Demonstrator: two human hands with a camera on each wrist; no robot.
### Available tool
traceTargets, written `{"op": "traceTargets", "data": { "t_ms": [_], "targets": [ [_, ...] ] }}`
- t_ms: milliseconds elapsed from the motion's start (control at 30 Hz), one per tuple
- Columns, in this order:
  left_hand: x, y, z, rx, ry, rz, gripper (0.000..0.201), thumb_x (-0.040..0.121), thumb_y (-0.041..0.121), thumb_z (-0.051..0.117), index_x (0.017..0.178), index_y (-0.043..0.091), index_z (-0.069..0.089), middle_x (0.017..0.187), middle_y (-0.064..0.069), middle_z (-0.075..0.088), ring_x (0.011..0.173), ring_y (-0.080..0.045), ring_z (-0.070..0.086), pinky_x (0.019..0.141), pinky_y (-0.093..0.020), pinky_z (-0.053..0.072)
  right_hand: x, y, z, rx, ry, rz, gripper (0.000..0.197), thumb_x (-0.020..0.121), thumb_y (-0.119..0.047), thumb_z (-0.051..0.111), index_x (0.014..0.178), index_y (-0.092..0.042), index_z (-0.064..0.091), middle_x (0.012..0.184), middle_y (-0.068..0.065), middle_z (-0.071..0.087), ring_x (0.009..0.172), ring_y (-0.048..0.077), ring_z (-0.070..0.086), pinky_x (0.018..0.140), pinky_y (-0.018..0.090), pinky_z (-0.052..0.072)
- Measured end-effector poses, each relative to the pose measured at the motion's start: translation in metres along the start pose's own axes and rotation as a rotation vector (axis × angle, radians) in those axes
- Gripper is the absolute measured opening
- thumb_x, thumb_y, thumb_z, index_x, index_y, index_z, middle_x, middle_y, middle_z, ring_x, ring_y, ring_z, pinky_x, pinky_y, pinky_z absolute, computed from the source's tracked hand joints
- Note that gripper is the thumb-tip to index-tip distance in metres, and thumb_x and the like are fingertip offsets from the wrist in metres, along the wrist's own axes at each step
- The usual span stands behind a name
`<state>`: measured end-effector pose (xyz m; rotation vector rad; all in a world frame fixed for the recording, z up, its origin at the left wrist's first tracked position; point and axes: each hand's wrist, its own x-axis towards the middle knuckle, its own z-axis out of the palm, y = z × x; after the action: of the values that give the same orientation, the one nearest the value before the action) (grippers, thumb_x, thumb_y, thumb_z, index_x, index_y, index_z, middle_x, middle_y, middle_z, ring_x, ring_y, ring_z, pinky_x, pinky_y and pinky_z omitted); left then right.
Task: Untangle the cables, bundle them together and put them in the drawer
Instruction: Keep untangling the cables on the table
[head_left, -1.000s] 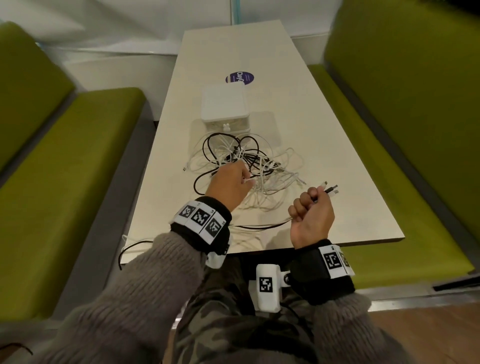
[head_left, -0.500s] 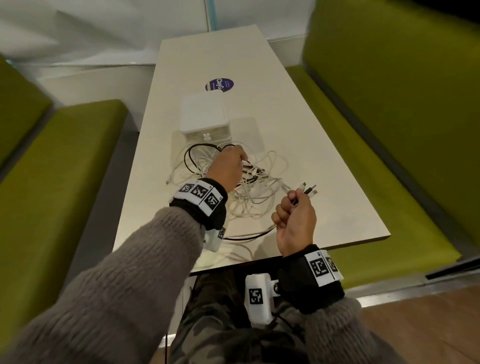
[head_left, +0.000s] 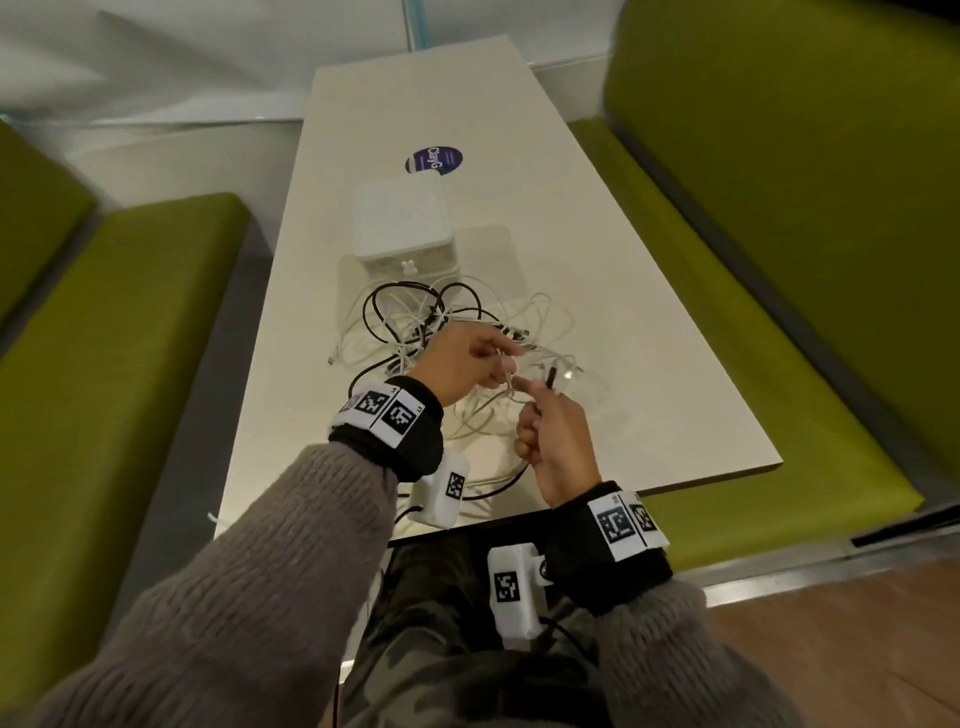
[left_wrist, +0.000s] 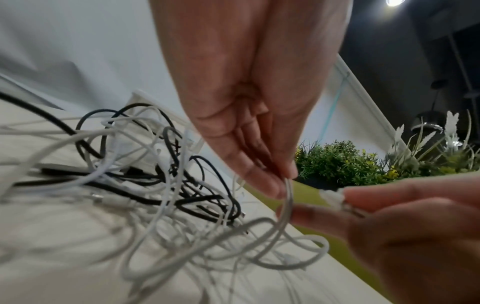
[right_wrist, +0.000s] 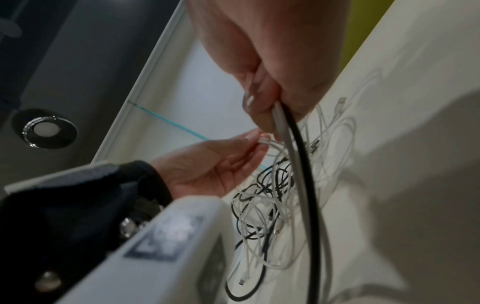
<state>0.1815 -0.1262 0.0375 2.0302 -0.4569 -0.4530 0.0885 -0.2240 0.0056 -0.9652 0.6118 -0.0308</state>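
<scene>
Green benches (head_left: 130, 338) flank a long white table (head_left: 649, 364); tangled cables (head_left: 415, 322) lie mid-table, just in front of a small white drawer box (head_left: 400, 223). Head view: left hand (head_left: 457, 364) and right hand (head_left: 556, 441) meet over the pile's near edge. Left wrist view: left fingertips (left_wrist: 272, 185) pinch a white cable loop (left_wrist: 288, 197). Right wrist view: right hand (right_wrist: 272, 67) has fingers curled round a black cable (right_wrist: 306, 185) and a white one together, both trailing down to the tangle.
</scene>
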Motion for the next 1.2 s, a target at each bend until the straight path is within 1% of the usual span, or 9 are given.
{"op": "traceTargets", "data": {
  "t_ms": [233,400,633,800,867,967,1067,1133,1200],
  "targets": [
    [-0.002,0.014,-0.017,-0.144,0.236,0.122,0.026,0.084,-0.001,0.062,0.106,0.01,0.054,0.064,-0.005,0.065,0.061,-0.018,0.065,0.061,-0.03,0.057,0.011,0.004,0.0,-0.352,-0.009,-0.204,0.02,0.09,-0.023,0.066,0.078,-0.01,0.057,0.036,-0.013,0.032,0.031,0.004,0.027,0.041,0.022,0.026],
    [0.0,0.019,-0.046,-0.137,0.443,0.192,0.037,0.087,-0.009,0.043,0.097,0.025,0.05,0.074,-0.008,0.062,0.057,-0.014,0.056,0.055,-0.03,0.054,0.019,0.003,-0.007,-0.19,0.18,-0.148,0.016,0.092,-0.022,0.062,0.082,-0.013,0.053,0.055,-0.002,0.037,0.029,0.001,0.032,0.038,0.021,0.029],
    [-0.008,0.001,-0.089,-0.034,0.661,0.135,0.035,0.091,-0.007,0.034,0.077,0.017,0.056,0.08,0.0,0.058,0.059,-0.012,0.055,0.065,-0.033,0.058,0.025,0.003,-0.021,-0.013,0.326,-0.109,0.023,0.097,-0.022,0.054,0.078,-0.015,0.044,0.057,0.001,0.036,0.029,0.002,0.032,0.036,0.02,0.03],
    [-0.01,-0.023,-0.084,0.014,0.578,0.004,0.035,0.09,-0.006,0.038,0.079,0.018,0.062,0.091,-0.009,0.06,0.071,-0.023,0.06,0.078,-0.045,0.057,0.024,0.003,-0.02,0.054,0.328,-0.107,0.021,0.097,-0.021,0.053,0.079,-0.015,0.044,0.056,0.0,0.032,0.031,0.002,0.028,0.035,0.017,0.027],
    [-0.014,-0.024,-0.07,0.273,0.539,0.03,0.022,0.089,0.004,0.051,0.093,0.02,0.065,0.11,-0.014,0.054,0.089,-0.026,0.058,0.088,-0.039,0.053,0.023,0.005,-0.019,0.025,0.309,-0.098,0.024,0.097,-0.02,0.055,0.077,-0.015,0.042,0.056,0.0,0.03,0.03,0.003,0.028,0.035,0.018,0.027],
    [-0.033,-0.009,-0.041,0.512,0.687,0.304,0.016,0.085,0.003,0.058,0.098,0.011,0.064,0.113,-0.013,0.045,0.101,-0.018,0.046,0.087,-0.006,0.032,0.023,0.006,-0.019,0.017,0.31,-0.094,0.026,0.097,-0.019,0.056,0.075,-0.015,0.041,0.054,0.001,0.03,0.028,0.004,0.028,0.034,0.018,0.026],
    [-0.049,0.001,-0.008,0.549,0.276,0.5,0.015,0.085,0.003,0.053,0.096,0.009,0.061,0.098,0.0,0.045,0.082,-0.004,0.044,0.076,-0.006,0.036,0.022,0.006,-0.02,0.043,0.332,-0.073,0.022,0.096,-0.017,0.056,0.077,-0.013,0.046,0.054,0.0,0.031,0.032,0.006,0.028,0.035,0.018,0.026],
    [-0.048,-0.009,0.009,0.65,-0.036,0.397,0.018,0.088,0.006,0.051,0.102,0.01,0.061,0.099,0.001,0.047,0.079,-0.007,0.046,0.075,-0.017,0.041,0.021,0.006,-0.022,0.075,0.343,-0.056,0.015,0.096,-0.014,0.055,0.082,-0.011,0.049,0.055,0.0,0.031,0.034,0.007,0.027,0.035,0.017,0.026],
    [-0.041,-0.024,0.016,0.725,-0.119,0.22,0.025,0.088,0.006,0.052,0.113,0.01,0.058,0.111,-0.005,0.048,0.092,-0.017,0.052,0.084,-0.03,0.044,0.021,0.006,-0.025,0.092,0.365,-0.026,0.014,0.096,-0.011,0.053,0.083,-0.01,0.049,0.056,0.0,0.03,0.034,0.006,0.026,0.034,0.017,0.026]
  ]
}}
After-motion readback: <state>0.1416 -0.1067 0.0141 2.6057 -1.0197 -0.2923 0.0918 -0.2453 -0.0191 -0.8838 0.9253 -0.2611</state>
